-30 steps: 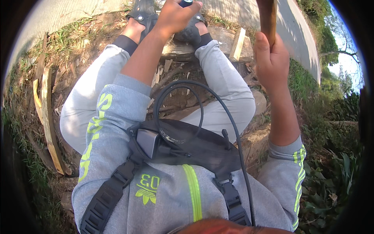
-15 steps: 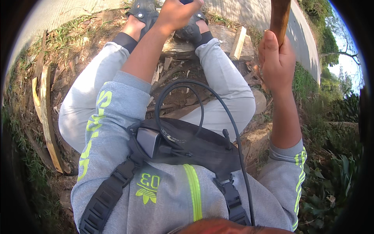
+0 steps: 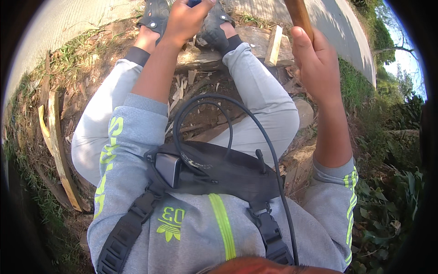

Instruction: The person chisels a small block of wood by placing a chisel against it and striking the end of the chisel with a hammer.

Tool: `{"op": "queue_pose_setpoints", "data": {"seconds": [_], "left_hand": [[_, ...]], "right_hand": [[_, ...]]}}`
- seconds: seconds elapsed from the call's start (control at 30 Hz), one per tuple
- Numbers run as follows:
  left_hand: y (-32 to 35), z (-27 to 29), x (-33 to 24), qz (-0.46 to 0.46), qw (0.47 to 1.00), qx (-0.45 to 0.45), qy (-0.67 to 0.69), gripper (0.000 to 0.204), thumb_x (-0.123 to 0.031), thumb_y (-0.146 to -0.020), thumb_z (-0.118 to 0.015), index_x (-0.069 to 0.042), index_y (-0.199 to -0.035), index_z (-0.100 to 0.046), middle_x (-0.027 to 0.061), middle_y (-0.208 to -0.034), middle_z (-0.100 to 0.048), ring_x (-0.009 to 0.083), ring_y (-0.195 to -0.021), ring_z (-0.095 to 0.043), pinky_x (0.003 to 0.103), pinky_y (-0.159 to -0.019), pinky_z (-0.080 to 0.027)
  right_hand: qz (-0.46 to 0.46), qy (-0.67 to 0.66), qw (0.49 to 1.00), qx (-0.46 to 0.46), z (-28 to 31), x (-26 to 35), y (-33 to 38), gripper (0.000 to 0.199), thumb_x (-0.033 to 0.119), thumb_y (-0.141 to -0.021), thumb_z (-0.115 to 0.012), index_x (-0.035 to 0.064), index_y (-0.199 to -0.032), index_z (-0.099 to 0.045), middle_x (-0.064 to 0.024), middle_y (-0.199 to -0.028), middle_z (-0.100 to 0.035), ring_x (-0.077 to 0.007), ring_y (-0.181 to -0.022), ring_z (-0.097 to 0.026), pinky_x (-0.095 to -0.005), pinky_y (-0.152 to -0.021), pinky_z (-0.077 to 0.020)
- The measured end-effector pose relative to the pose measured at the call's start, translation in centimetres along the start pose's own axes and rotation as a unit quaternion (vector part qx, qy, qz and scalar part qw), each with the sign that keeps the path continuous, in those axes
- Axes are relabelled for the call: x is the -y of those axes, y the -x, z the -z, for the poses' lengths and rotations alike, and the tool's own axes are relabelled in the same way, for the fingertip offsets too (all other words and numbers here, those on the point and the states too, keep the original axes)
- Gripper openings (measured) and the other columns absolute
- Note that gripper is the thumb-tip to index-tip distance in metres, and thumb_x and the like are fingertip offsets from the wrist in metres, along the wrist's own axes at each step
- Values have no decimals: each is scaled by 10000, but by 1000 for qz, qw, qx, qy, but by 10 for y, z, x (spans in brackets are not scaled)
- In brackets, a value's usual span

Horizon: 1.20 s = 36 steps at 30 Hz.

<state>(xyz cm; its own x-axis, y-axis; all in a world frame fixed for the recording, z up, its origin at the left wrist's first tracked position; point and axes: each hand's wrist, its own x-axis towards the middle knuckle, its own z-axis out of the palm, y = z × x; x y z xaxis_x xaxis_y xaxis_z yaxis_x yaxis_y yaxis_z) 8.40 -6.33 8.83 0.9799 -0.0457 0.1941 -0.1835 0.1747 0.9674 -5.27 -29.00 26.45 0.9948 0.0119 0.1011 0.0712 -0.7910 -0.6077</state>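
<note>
My left hand is closed at the top edge, near my shoes. Between its fingers shows a small dark blue thing, mostly out of view, so its kind is unclear. My right hand is raised at the right, wrapped round a brown wooden handle with the thumb along it. The handle leans up to the left, and its far end is cut off by the top of the picture. A thick wooden beam lies between my feet and beyond the right one.
A short split piece of wood rests on the beam. Long split sticks lie at the left, with wood chips between my legs. A black cable loops from my chest bag. Concrete paving runs beyond.
My right hand has shifted left, and the wooden handle now tilts further left. My left hand appears slightly further left, still closed on the dark blue thing. The whole view has shifted a little.
</note>
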Motion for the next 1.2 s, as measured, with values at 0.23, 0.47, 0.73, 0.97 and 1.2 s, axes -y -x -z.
{"op": "queue_pose_setpoints", "data": {"seconds": [0.23,0.47,0.73,0.97,1.2], "left_hand": [[-3,2,7,61,987,40,145,275,-165,-1022,-610,-138,-753,-559,-56,-623,-483,56,-507,-418,252,-469,-317],[3,-15,-3,17,999,20,-39,334,-222,-1027,-648,-85,-723,-629,-38,-607,-555,78,-526,-496,294,-486,-369],[-3,-19,-10,5,995,14,-103,321,-179,-1014,-588,-90,-706,-592,-25,-615,-538,106,-532,-484,298,-502,-381],[30,-31,38,48,989,-41,-133,289,-229,-974,-714,-18,-792,-639,-28,-657,-585,84,-595,-534,293,-560,-423],[-8,0,-53,9,991,46,122,322,-169,-1026,-580,-112,-710,-556,-29,-599,-494,98,-522,-456,284,-489,-363]], "right_hand": [[-47,-104,993,-9,1,-20,10,495,488,-1063,-582,5,-1034,-686,-8,-724,-590,-141,-684,-549,-354,-649,-458],[10,-19,1000,5,-15,-17,7,436,457,-1042,-605,31,-1023,-697,-179,-726,-628,-343,-664,-603,-439,-651,-479],[47,35,998,-9,-4,5,-3,430,420,-1058,-600,4,-980,-680,-123,-686,-615,-269,-624,-611,-425,-619,-472],[24,44,998,38,6,15,-22,434,418,-1090,-563,28,-903,-606,-36,-646,-495,-147,-517,-483,-317,-511,-382],[-33,-194,979,-43,32,1,-4,444,461,-1113,-518,115,-836,-530,67,-653,-448,-23,-516,-377,-218,-454,-305]]}}
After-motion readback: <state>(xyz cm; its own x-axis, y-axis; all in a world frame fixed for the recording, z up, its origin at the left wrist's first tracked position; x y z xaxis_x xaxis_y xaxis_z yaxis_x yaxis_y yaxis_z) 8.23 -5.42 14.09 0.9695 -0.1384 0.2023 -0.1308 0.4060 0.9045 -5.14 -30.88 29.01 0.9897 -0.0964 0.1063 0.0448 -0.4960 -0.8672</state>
